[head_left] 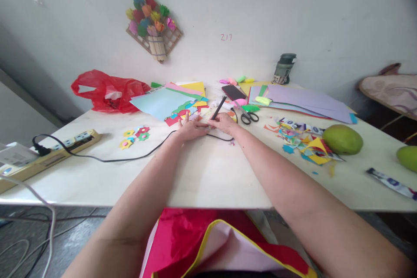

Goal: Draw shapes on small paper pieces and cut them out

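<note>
My right hand point(224, 122) grips a slim black pen point(219, 107), which slants up and to the right above the fingers. What lies under its tip is hidden by my fingers. My left hand point(192, 128) rests on the table close beside it, fingers stretched out and partly spread. Behind the hands lie cut-out paper shapes point(185, 110) in several colours. Grey-bladed scissors with black handles point(249, 117) lie to the right of my right hand. A black cord point(130, 159) runs across the table and passes beneath my left wrist.
Paper flowers point(134, 135) lie at left, near a power strip point(81, 139). A red plastic bag point(110, 91) and coloured sheets point(156, 103) stand behind. At right are a phone point(233, 92), purple paper point(302, 100), scraps point(302, 141), a green fruit point(342, 139) and a bottle point(284, 69).
</note>
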Demonstrator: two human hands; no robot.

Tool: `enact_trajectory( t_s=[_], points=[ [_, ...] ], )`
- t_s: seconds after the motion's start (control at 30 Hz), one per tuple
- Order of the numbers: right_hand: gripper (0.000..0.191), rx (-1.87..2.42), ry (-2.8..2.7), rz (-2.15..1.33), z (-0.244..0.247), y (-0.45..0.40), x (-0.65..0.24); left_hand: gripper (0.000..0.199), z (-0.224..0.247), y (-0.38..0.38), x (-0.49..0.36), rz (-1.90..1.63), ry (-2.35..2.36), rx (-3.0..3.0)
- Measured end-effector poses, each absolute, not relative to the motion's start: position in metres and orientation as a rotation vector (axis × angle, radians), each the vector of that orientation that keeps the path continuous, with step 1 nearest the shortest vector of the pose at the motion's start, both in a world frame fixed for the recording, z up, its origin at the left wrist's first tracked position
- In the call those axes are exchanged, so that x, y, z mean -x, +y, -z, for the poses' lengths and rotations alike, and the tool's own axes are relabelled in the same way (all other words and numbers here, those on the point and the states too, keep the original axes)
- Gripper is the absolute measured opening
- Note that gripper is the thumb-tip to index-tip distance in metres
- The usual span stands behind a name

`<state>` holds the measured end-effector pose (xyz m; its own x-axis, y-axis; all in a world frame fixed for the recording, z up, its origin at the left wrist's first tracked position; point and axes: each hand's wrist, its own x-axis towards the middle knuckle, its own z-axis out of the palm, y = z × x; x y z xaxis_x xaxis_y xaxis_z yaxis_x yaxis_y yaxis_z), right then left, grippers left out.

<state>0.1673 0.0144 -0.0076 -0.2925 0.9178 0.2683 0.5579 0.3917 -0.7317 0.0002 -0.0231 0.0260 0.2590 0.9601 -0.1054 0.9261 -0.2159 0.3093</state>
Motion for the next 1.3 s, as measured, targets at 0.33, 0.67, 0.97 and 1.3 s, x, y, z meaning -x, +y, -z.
enact_trajectory(
  t_s=[0.33,0.67,0.97,1.3],
  points=[
    [0.023,1.287,-2.041,-0.569,0.0041,0.0105,-0.1658,0.054,-0.0275,-0.0241,0.0011,-0.171,1.712,-2.225],
    [0.022,1.286,-2.036,-0.545,0.0039,0.0087,-0.1651,0.055,-0.0309,-0.0269,-0.0005,-0.154,1.705,-2.217],
    [0.021,1.287,-2.048,-0.534,0.0031,0.0091,-0.1653,0.056,-0.0289,-0.0248,0.0012,-0.153,1.698,-2.239],
    [0.020,1.291,-2.053,-0.503,0.0044,0.0119,-0.1653,0.057,-0.0249,-0.0216,0.0029,-0.165,1.692,-2.244]
  ],
)
